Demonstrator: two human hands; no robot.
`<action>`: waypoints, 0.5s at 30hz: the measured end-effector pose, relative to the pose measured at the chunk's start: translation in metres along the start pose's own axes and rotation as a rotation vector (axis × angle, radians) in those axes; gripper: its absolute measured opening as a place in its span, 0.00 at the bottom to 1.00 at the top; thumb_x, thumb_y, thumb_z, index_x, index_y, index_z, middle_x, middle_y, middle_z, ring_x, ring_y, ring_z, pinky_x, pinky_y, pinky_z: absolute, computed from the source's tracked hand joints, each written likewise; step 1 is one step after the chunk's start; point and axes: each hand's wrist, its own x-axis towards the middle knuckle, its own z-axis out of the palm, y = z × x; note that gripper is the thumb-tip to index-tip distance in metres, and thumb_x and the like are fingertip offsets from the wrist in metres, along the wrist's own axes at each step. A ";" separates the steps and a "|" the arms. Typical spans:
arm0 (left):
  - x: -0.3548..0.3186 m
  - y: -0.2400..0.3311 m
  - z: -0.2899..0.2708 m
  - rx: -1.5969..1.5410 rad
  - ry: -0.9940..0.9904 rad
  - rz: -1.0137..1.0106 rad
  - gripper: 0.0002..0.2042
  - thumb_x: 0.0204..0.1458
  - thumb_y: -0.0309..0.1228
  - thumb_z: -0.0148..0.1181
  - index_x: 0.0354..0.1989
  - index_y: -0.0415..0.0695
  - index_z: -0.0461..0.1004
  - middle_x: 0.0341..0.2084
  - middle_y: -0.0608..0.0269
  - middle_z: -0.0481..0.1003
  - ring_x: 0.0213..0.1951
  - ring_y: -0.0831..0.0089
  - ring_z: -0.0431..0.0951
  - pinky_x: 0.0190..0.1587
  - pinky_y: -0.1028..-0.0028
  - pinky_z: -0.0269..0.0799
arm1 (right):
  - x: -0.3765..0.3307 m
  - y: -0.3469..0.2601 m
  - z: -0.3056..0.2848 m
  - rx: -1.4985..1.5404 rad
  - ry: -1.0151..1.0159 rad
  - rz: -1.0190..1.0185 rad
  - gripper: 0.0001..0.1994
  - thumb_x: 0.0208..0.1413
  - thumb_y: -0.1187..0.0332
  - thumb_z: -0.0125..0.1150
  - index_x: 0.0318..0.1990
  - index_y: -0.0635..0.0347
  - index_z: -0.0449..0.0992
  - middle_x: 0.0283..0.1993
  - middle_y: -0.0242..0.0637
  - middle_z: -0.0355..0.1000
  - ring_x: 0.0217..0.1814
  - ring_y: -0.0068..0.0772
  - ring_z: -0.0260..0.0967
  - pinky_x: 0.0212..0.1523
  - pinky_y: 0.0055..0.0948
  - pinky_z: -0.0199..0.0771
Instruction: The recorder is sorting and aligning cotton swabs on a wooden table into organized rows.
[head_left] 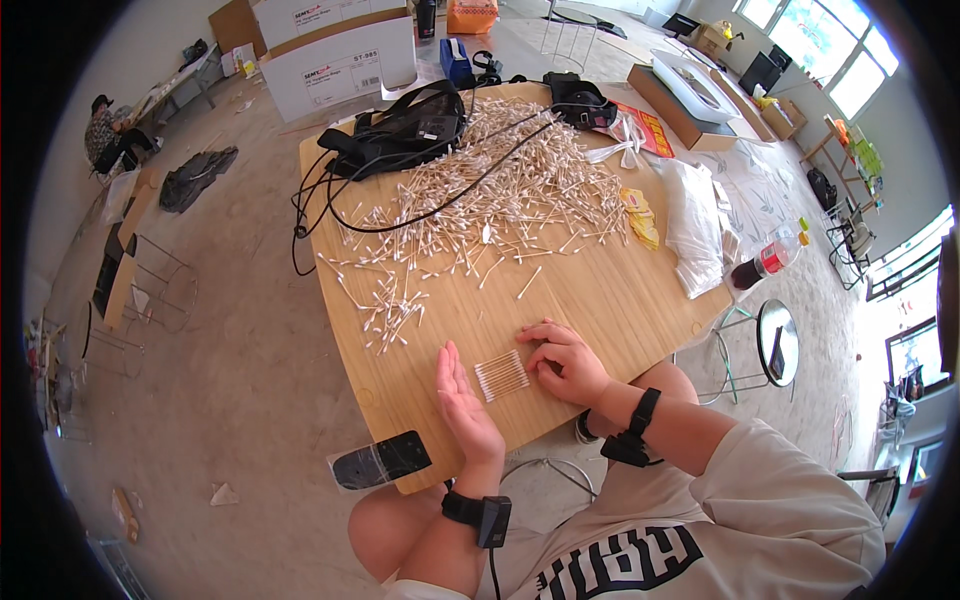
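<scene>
Two hands squaring a small row of cotton swabs point(501, 375) on the worktop point(600, 300)
left hand point(466, 405) flat, edge-on as a stop; right hand point(566, 360) curled, fingertips nudging (neither grasping); loose swab pile point(480, 200) beyond

A bare concrete floor point(250, 330) spreads around the wooden surface point(620, 300), with wire-frame chairs point(140, 290) at left, cardboard boxes point(340, 60) beyond, and bright daylight entering through windows point(830, 40) at upper right.

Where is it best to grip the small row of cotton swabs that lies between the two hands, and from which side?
Probably pinch the row of cotton swabs across its middle from above. The sticks lie flat and parallel on the table, with the left hand and right hand blocking both tip ends.
</scene>
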 end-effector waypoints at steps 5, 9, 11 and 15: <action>0.000 -0.001 -0.001 0.003 -0.005 -0.001 0.36 0.71 0.54 0.27 0.73 0.33 0.51 0.74 0.42 0.53 0.76 0.55 0.50 0.77 0.58 0.38 | 0.000 -0.001 0.000 -0.011 -0.004 0.004 0.05 0.48 0.78 0.60 0.30 0.57 0.79 0.56 0.37 0.76 0.65 0.40 0.70 0.75 0.47 0.58; 0.000 -0.001 -0.001 0.006 -0.003 0.000 0.36 0.71 0.54 0.26 0.73 0.33 0.51 0.74 0.42 0.54 0.76 0.55 0.50 0.77 0.58 0.38 | 0.000 0.000 0.001 0.002 -0.015 0.020 0.07 0.49 0.80 0.58 0.32 0.57 0.80 0.57 0.38 0.76 0.67 0.42 0.69 0.75 0.49 0.56; 0.000 -0.001 -0.001 0.000 0.000 -0.006 0.36 0.71 0.54 0.26 0.73 0.33 0.51 0.74 0.42 0.54 0.76 0.55 0.50 0.77 0.58 0.38 | -0.001 0.001 0.001 0.003 -0.002 0.028 0.07 0.49 0.80 0.58 0.32 0.58 0.80 0.57 0.38 0.76 0.66 0.42 0.69 0.75 0.49 0.57; 0.000 -0.001 0.000 -0.001 -0.002 -0.006 0.36 0.71 0.54 0.26 0.74 0.33 0.51 0.74 0.42 0.53 0.76 0.55 0.50 0.77 0.58 0.38 | 0.000 0.001 0.002 0.003 0.001 0.024 0.07 0.50 0.80 0.58 0.32 0.58 0.80 0.57 0.38 0.76 0.66 0.42 0.69 0.75 0.48 0.57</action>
